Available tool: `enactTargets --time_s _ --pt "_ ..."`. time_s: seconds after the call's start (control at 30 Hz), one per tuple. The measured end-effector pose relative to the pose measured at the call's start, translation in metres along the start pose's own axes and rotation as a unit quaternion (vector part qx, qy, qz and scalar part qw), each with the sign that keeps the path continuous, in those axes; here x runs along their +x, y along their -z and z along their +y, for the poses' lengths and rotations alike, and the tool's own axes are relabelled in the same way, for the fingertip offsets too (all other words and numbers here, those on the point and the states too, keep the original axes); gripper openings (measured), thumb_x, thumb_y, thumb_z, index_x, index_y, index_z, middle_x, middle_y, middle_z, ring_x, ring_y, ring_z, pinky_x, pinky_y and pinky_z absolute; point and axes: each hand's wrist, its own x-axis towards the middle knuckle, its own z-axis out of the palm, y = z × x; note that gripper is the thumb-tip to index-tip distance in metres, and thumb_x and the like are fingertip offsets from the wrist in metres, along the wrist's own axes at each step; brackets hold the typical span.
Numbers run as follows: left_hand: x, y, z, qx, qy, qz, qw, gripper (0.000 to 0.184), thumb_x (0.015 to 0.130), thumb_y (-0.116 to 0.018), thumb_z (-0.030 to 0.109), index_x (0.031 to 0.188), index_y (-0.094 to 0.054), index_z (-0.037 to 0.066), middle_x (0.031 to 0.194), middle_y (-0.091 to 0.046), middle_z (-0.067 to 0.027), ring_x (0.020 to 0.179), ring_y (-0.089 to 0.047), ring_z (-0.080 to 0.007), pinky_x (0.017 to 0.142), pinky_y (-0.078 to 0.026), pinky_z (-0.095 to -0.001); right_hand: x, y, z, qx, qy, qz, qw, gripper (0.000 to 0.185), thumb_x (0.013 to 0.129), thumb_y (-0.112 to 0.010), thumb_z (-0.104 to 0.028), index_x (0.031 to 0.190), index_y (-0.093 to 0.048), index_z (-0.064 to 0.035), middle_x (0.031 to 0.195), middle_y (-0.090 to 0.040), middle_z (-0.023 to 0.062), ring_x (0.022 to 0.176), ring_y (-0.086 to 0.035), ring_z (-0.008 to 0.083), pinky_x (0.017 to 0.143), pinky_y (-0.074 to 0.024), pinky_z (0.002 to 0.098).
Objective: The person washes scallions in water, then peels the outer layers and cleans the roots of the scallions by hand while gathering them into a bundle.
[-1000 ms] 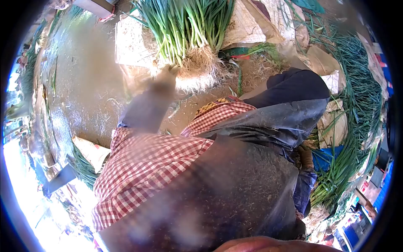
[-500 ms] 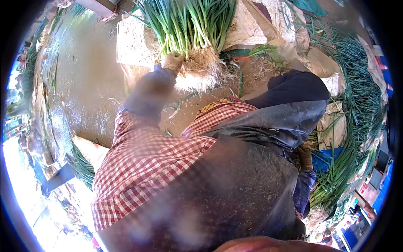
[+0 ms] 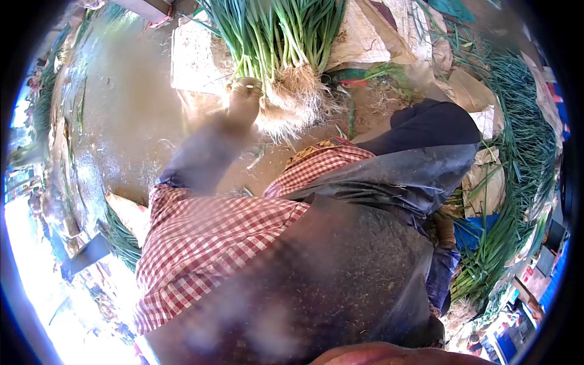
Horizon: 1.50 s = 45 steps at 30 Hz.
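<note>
A thick bundle of green onions (image 3: 277, 42) lies at the top of the head view, its pale roots (image 3: 298, 97) toward me. My left hand (image 3: 246, 91), in a light, soiled glove, reaches to the lower left of this bundle. It looks closed around the stalk bases there, though its fingertips are hidden. At the right, beside my apron, my gloved right hand (image 3: 444, 230) is low down, close to more green onions (image 3: 480, 264). The apron and sleeve cover part of it, so its fingers barely show.
A dark, dirty apron (image 3: 340, 261) covers my lap. Long leaves form a large heap (image 3: 517, 134) along the right. Woven sacking (image 3: 365, 36) lies under and beside the bundle. The brown floor (image 3: 128, 109) at the left looks wet. A blue item (image 3: 474, 231) sits near my right hand.
My left forearm has swung slightly left and its wrist has turned, while the hand stays at the stalk bases. The bundle and my right hand look nearly unchanged.
</note>
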Motion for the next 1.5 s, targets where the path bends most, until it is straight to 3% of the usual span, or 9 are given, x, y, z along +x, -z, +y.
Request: enactTargets --time_s 0.07,0.33,0.4,0.47,0.7,0.93,1.17,1.23,1.5 --pt "0.019 -0.001 0.008 -0.313 0.297 0.108 0.896 0.008 0.093 -0.049 0.010 0.092 -0.053 0.003 0.096 -0.061 -0.0118 0.082 -0.062 -0.0175 0.068 -0.051 -0.0254 0.000 0.004 -0.005 -0.016 -0.102 -0.066 0.992 0.017 0.079 -0.054 -0.010 0.094 -0.063 -0.0084 0.085 -0.066 0.0101 0.075 -0.063 0.0271 0.070 -0.0491 0.0334" --pt "0.060 0.035 0.017 -0.587 0.221 0.104 0.772 0.006 0.088 -0.052 0.012 0.086 -0.055 0.008 0.094 -0.062 -0.0127 0.106 -0.056 -0.0294 0.101 -0.036 -0.0510 -0.002 0.019 -0.017 0.108 -0.078 -0.029 0.991 0.016 0.078 -0.051 -0.006 0.091 -0.062 -0.0049 0.090 -0.063 0.0135 0.079 -0.060 0.0300 0.070 -0.0480 0.0330" --pt "0.034 0.053 0.015 -0.008 0.148 -0.282 0.948 0.015 0.087 -0.056 0.018 0.098 -0.057 0.007 0.101 -0.062 -0.0145 0.107 -0.055 -0.0292 0.100 -0.036 -0.0465 -0.006 0.008 -0.009 0.184 -0.125 -0.054 0.973 0.016 0.078 -0.051 -0.006 0.090 -0.061 -0.0040 0.092 -0.063 0.0138 0.079 -0.060 0.0304 0.070 -0.0478 0.0330" --pt "0.016 0.056 0.040 0.295 0.059 -0.599 0.742 0.032 0.088 -0.056 0.027 0.111 -0.057 0.005 0.109 -0.061 -0.0164 0.106 -0.056 -0.0287 0.099 -0.039 -0.0411 -0.009 -0.006 -0.001 0.099 -0.064 -0.013 0.993 0.017 0.077 -0.051 -0.006 0.090 -0.061 -0.0036 0.090 -0.062 0.0139 0.080 -0.060 0.0291 0.069 -0.0476 0.0320" --pt "0.007 0.021 -0.059 0.191 0.171 -0.561 0.787 0.047 0.095 -0.043 0.039 0.126 -0.049 0.005 0.111 -0.060 -0.0208 0.102 -0.059 -0.0305 0.095 -0.041 -0.0474 -0.007 -0.032 0.016 0.461 -0.249 -0.031 0.851 0.017 0.081 -0.049 -0.008 0.090 -0.062 -0.0011 0.075 -0.062 0.0115 0.068 -0.060 0.0189 0.065 -0.0472 0.0296" --pt "0.028 -0.014 -0.036 0.118 0.374 -0.256 0.884 0.044 0.095 -0.044 0.039 0.111 -0.060 0.001 0.090 -0.068 -0.0158 0.081 -0.066 -0.0239 0.074 -0.053 -0.0422 -0.016 -0.047 0.021 0.277 -0.183 0.005 0.943 0.018 0.082 -0.049 -0.012 0.083 -0.063 -0.0019 0.078 -0.065 0.0096 0.065 -0.060 0.0184 0.063 -0.0465 0.0307" --pt "0.109 0.027 -0.028 0.443 0.231 -0.386 0.775 0.046 0.088 -0.053 0.046 0.101 -0.063 0.003 0.081 -0.065 -0.0111 0.075 -0.062 -0.0197 0.082 -0.049 -0.0366 -0.012 -0.014 0.000 0.185 -0.143 -0.031 0.972 0.016 0.080 -0.050 -0.011 0.082 -0.064 -0.0030 0.078 -0.065 0.0110 0.068 -0.061 0.0204 0.064 -0.0468 0.0318" --pt "0.123 0.043 0.003 0.361 0.130 -0.205 0.900 0.041 0.088 -0.054 0.044 0.085 -0.063 0.004 0.085 -0.063 -0.0132 0.076 -0.061 -0.0193 0.079 -0.052 -0.0332 -0.010 -0.011 -0.003 0.159 -0.137 -0.039 0.977 0.016 0.080 -0.050 -0.011 0.082 -0.064 -0.0032 0.078 -0.065 0.0111 0.068 -0.061 0.0207 0.064 -0.0469 0.0319" --pt "0.256 0.013 -0.088 0.331 0.049 -0.117 0.935 0.075 0.079 -0.064 0.024 0.142 -0.027 0.008 0.118 -0.056 -0.0227 0.105 -0.059 -0.0304 0.089 -0.046 -0.0358 -0.012 -0.006 -0.009 0.128 -0.141 -0.059 0.980 0.015 0.079 -0.050 -0.010 0.082 -0.064 -0.0040 0.079 -0.065 0.0112 0.069 -0.061 0.0218 0.064 -0.0472 0.0324"
